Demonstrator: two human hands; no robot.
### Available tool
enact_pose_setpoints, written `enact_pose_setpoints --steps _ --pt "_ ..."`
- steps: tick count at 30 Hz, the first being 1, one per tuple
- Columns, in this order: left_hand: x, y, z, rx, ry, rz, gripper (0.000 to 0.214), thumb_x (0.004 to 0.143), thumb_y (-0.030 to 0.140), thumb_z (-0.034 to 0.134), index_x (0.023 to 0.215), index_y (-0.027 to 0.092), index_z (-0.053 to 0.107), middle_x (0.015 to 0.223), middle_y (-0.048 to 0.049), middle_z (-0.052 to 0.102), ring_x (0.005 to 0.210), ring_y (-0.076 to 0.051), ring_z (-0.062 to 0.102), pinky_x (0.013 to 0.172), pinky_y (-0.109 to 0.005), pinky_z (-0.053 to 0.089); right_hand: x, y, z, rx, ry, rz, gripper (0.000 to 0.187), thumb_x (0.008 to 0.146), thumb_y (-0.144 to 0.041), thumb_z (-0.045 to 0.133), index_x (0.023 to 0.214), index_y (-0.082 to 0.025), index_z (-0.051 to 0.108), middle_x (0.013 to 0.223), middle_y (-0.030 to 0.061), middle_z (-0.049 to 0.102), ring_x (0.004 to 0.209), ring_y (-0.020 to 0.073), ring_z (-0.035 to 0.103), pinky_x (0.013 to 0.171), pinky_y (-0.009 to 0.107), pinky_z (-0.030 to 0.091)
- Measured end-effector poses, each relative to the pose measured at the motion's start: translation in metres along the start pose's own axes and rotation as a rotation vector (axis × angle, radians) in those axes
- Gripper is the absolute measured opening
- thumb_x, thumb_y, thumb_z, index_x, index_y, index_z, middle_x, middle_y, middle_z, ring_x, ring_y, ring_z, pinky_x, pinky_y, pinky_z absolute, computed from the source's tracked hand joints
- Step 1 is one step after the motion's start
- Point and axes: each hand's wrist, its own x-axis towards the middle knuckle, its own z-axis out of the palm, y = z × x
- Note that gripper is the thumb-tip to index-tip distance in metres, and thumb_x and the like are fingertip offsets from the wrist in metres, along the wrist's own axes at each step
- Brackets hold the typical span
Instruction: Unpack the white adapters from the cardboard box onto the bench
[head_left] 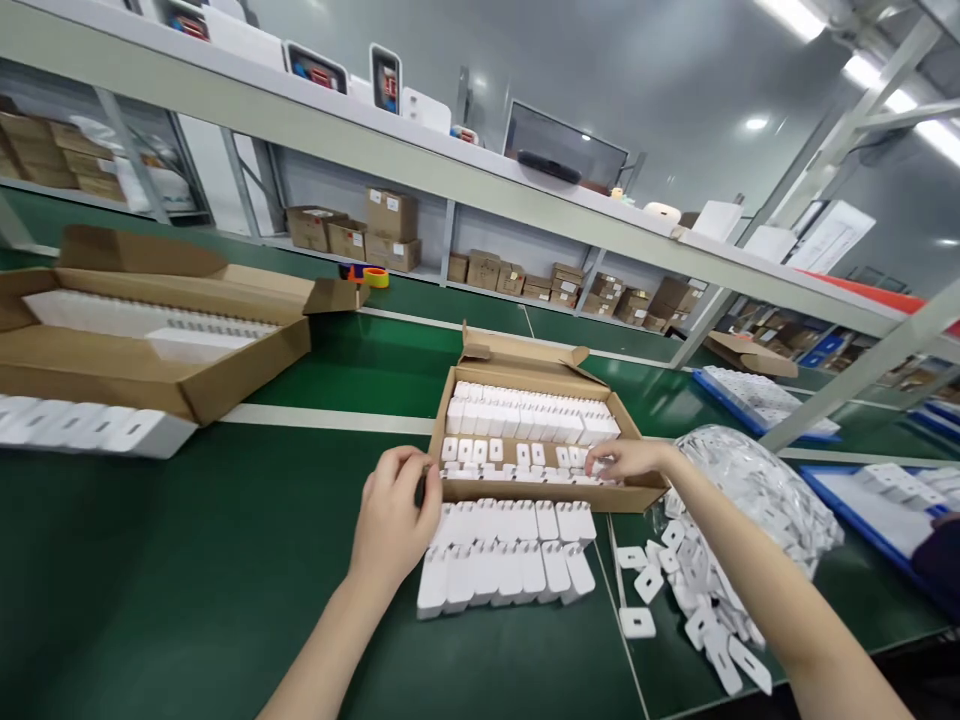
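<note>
A small open cardboard box [544, 492] holds rows of white plug adapters [525, 415]. My left hand [394, 515] rests at the box's front left corner, fingers curled against the cardboard edge around something small and dark. My right hand [626, 460] reaches into the box's front right, fingertips pinched on a white adapter in the front row. Two rows of white adapters [510, 555] lie on the green table just in front of the box, between my arms.
A clear bag of white plastic pieces [750, 495] spills onto the table [187, 580] at the right. A large open carton [150, 330] with white trays sits at the left. Blue trays [757, 400] lie at the right. Shelves with cartons stand behind.
</note>
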Motion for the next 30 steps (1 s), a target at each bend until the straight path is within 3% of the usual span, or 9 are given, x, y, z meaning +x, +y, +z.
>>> enact_pose_setpoints --steps 5,10,13,16,21,26,30 --pt "0.005 0.005 -0.004 0.02 0.036 0.041 0.007 0.092 0.023 0.052 0.094 0.021 0.058 0.097 -0.0087 0.058 0.086 -0.024 0.062 0.074 -0.038 0.052 0.0 0.001 -0.009 0.01 0.088 -0.082 0.027 0.079 -0.028 0.065 0.105 -0.023 0.068 0.114 0.0016 0.068 0.098 0.0199 0.062 0.084 0.027 0.049" --pt "0.008 0.007 0.0 0.111 -0.008 0.12 0.01 0.086 0.026 0.052 0.094 0.026 0.058 0.094 -0.0124 0.059 0.081 -0.031 0.062 0.067 -0.048 0.05 -0.023 0.003 -0.021 0.137 0.329 -0.088 0.026 0.093 -0.038 0.054 0.115 -0.024 0.059 0.11 0.0042 0.063 0.079 0.0149 0.06 0.073 0.029 0.052" --pt "0.003 0.003 0.008 0.129 -0.053 0.1 0.015 0.08 0.03 0.054 0.094 0.032 0.06 0.094 -0.0115 0.061 0.08 -0.036 0.063 0.065 -0.054 0.049 -0.041 0.0 -0.01 0.525 0.534 -0.147 0.033 0.094 -0.045 0.054 0.122 -0.027 0.05 0.096 0.0032 0.061 0.07 0.0145 0.06 0.056 0.026 0.051" --pt "-0.005 -0.004 0.015 0.111 -0.045 0.075 0.029 0.073 0.033 0.058 0.101 0.04 0.064 0.093 -0.0089 0.064 0.077 -0.037 0.063 0.062 -0.055 0.047 -0.052 -0.008 0.013 0.974 0.65 -0.212 0.035 0.092 -0.047 0.056 0.12 -0.03 0.044 0.082 -0.001 0.056 0.046 0.0097 0.049 0.036 0.021 0.036" --pt "-0.01 -0.007 0.018 0.057 -0.063 -0.008 0.046 0.07 0.034 0.06 0.114 0.048 0.062 0.096 -0.0077 0.064 0.082 -0.04 0.063 0.063 -0.056 0.045 -0.055 -0.024 0.042 1.17 0.674 -0.182 0.041 0.086 -0.049 0.059 0.121 -0.032 0.044 0.08 -0.0003 0.052 0.041 0.0086 0.041 0.031 0.021 0.028" --pt "-0.005 0.002 0.012 0.14 -0.052 0.049 0.018 0.079 0.032 0.058 0.097 0.03 0.061 0.099 -0.0122 0.064 0.088 -0.038 0.064 0.071 -0.055 0.047 -0.053 -0.042 0.05 1.217 0.633 -0.185 0.044 0.082 -0.051 0.062 0.117 -0.034 0.042 0.077 -0.0008 0.05 0.041 0.0086 0.039 0.032 0.02 0.027" --pt "0.002 0.008 0.008 0.168 -0.095 0.139 0.01 0.085 0.027 0.055 0.093 0.022 0.059 0.095 -0.0159 0.063 0.087 -0.038 0.064 0.068 -0.051 0.048 -0.069 -0.053 0.059 1.198 0.608 -0.226 0.038 0.086 -0.051 0.061 0.116 -0.036 0.042 0.078 -0.0007 0.052 0.043 0.0098 0.043 0.032 0.021 0.031"
